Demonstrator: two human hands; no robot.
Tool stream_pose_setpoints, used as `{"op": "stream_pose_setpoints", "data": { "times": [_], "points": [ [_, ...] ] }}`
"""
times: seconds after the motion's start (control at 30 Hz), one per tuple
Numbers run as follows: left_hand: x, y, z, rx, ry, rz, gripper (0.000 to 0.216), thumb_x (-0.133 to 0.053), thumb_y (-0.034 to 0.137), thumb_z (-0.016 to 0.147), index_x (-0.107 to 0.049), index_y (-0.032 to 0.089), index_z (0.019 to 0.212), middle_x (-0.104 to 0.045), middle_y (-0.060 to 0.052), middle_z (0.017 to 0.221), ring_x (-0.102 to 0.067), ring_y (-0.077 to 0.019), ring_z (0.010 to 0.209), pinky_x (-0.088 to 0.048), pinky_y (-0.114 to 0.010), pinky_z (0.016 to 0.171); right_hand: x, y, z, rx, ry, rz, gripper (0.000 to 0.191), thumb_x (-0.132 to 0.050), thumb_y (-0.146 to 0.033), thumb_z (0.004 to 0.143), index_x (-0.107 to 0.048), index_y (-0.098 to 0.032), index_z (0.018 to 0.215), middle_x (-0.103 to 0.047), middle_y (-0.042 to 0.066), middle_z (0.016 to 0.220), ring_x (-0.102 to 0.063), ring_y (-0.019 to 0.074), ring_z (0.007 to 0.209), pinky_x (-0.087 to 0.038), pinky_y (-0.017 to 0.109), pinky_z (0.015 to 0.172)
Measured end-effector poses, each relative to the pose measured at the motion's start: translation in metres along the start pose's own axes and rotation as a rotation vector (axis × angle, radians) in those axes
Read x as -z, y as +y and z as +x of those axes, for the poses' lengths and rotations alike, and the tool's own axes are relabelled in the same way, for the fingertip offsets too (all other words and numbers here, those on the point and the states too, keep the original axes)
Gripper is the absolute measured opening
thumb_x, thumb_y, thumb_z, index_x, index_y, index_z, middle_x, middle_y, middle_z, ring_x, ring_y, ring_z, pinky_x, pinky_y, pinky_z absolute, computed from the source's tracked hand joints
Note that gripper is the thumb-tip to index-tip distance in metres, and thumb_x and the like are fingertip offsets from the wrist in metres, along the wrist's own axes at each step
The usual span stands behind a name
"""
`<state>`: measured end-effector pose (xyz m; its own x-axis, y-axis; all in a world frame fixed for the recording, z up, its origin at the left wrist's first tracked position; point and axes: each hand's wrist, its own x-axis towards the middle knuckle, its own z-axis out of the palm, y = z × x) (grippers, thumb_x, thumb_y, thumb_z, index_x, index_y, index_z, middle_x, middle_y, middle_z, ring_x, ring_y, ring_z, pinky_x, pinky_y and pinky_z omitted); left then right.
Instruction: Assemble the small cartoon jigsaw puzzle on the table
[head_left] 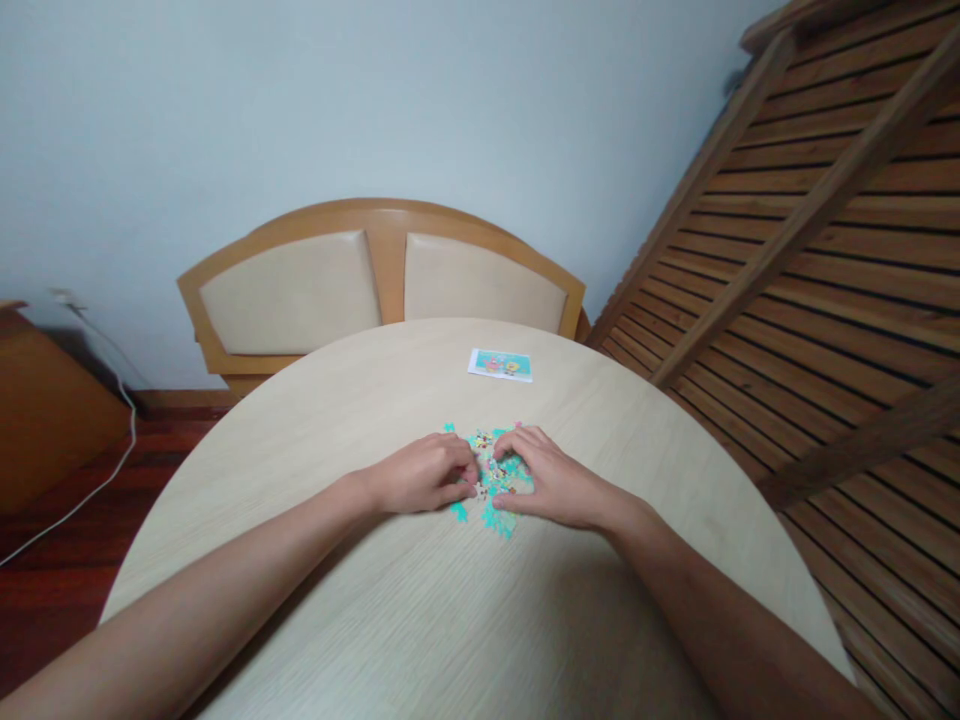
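The puzzle pieces (496, 520) lie in a small bunch in the middle of the round counter (420, 620). The left hand (424, 478) and the right hand (555, 482) rest on the bunch, one from each side. Their fingers (459, 462) bend down onto the pieces, but I cannot tell if they pinch one. The bunch looks jumbled, not yet one whole picture. A small picture card (500, 364) lies farther back.

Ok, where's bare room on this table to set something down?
Bare patches on the round pale wooden table: between the forearms, and left of the left hand. A narrow strip separates the teal jigsaw pieces from the small picture card. Crowded between left and right hand.
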<state>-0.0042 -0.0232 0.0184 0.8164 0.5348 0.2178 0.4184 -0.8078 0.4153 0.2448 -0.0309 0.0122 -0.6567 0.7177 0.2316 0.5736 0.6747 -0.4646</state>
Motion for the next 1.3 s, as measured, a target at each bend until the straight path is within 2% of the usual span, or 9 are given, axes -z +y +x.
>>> {"op": "stream_pose_setpoints", "data": {
  "times": [0.07, 0.2, 0.43, 0.6, 0.67, 0.8, 0.97, 1.17, 1.3],
  "points": [
    [0.001, -0.001, 0.0, -0.013, 0.042, 0.037, 0.011, -0.058, 0.025, 0.095, -0.064, 0.018, 0.089, -0.068, -0.005, 0.088, -0.061, -0.0181, 0.083, -0.045, -0.031, 0.08, 0.004, 0.008, -0.001, -0.051, 0.076, -0.034, 0.03, -0.071, -0.034, 0.086, -0.059, -0.021, 0.111, -0.064, 0.008, 0.115, -0.054, 0.026, 0.115, -0.043, 0.045, 0.104],
    [0.004, -0.004, -0.002, -0.067, 0.052, 0.114, 0.016, -0.052, 0.024, 0.098, -0.064, 0.018, 0.09, -0.068, -0.005, 0.09, -0.061, -0.0186, 0.086, -0.045, -0.032, 0.082, 0.008, 0.029, -0.004, -0.141, 0.202, -0.098, 0.025, -0.063, -0.026, 0.09, -0.062, -0.019, 0.115, -0.067, 0.011, 0.115, -0.058, 0.0261, 0.112, -0.045, 0.045, 0.101],
    [0.004, -0.007, -0.005, -0.159, -0.022, 0.041, 0.012, -0.057, 0.021, 0.095, -0.069, 0.021, 0.093, -0.069, -0.005, 0.093, -0.063, -0.018, 0.092, -0.048, -0.031, 0.086, 0.005, 0.033, -0.003, -0.115, 0.206, -0.102, 0.026, -0.061, -0.032, 0.093, -0.065, -0.019, 0.116, -0.069, 0.011, 0.116, -0.06, 0.0258, 0.112, -0.047, 0.046, 0.101],
    [0.005, -0.005, -0.005, -0.152, -0.011, 0.01, 0.014, -0.06, 0.027, 0.095, -0.069, 0.021, 0.103, -0.069, -0.008, 0.107, -0.064, -0.0204, 0.103, -0.049, -0.035, 0.096, -0.004, 0.027, -0.002, -0.101, 0.146, -0.105, 0.046, -0.063, -0.043, 0.092, -0.06, -0.019, 0.131, -0.062, 0.013, 0.135, -0.055, 0.0277, 0.126, -0.043, 0.048, 0.109],
    [0.004, -0.006, -0.006, -0.126, 0.014, 0.024, 0.028, -0.062, 0.034, 0.094, -0.065, 0.02, 0.118, -0.065, -0.012, 0.124, -0.061, -0.0237, 0.116, -0.047, -0.039, 0.104, -0.007, 0.026, -0.002, -0.125, 0.104, -0.116, 0.057, -0.063, -0.048, 0.091, -0.055, -0.017, 0.139, -0.056, 0.015, 0.144, -0.05, 0.029, 0.134, -0.039, 0.049, 0.113],
    [-0.005, -0.014, -0.009, -0.054, 0.001, 0.098, 0.059, -0.06, 0.046, 0.095, -0.046, 0.017, 0.144, -0.046, -0.02, 0.15, -0.047, -0.0305, 0.137, -0.037, -0.048, 0.116, -0.011, 0.023, -0.005, -0.144, -0.031, -0.122, 0.071, -0.054, -0.06, 0.093, -0.044, -0.019, 0.15, -0.039, 0.015, 0.158, -0.032, 0.0312, 0.148, -0.027, 0.054, 0.121],
    [-0.016, -0.031, -0.013, 0.106, -0.022, 0.164, 0.067, -0.046, 0.053, 0.1, -0.034, 0.012, 0.152, -0.034, -0.022, 0.158, -0.029, -0.0328, 0.149, -0.027, -0.053, 0.121, -0.015, 0.007, -0.008, -0.114, -0.171, -0.136, 0.081, -0.045, -0.067, 0.095, -0.029, -0.019, 0.158, -0.018, 0.015, 0.166, -0.013, 0.0317, 0.154, -0.015, 0.054, 0.124],
    [-0.017, -0.039, -0.011, 0.135, 0.046, 0.136, 0.059, -0.036, 0.046, 0.105, -0.031, 0.013, 0.154, -0.026, -0.018, 0.162, -0.02, -0.0261, 0.153, -0.025, -0.047, 0.124, -0.027, -0.023, -0.009, -0.097, -0.193, -0.171, 0.101, -0.048, -0.078, 0.085, -0.021, -0.016, 0.16, -0.013, 0.018, 0.167, -0.004, 0.0375, 0.154, -0.01, 0.057, 0.124],
    [-0.017, -0.036, -0.008, 0.156, 0.021, 0.154, 0.061, -0.037, 0.048, 0.104, -0.032, 0.012, 0.153, -0.027, -0.019, 0.161, -0.02, -0.0291, 0.152, -0.023, -0.05, 0.123, -0.032, -0.032, -0.006, -0.1, -0.223, -0.186, 0.097, -0.041, -0.078, 0.088, -0.024, -0.014, 0.159, -0.013, 0.018, 0.166, -0.007, 0.0372, 0.154, -0.009, 0.057, 0.124]
  ]
}}
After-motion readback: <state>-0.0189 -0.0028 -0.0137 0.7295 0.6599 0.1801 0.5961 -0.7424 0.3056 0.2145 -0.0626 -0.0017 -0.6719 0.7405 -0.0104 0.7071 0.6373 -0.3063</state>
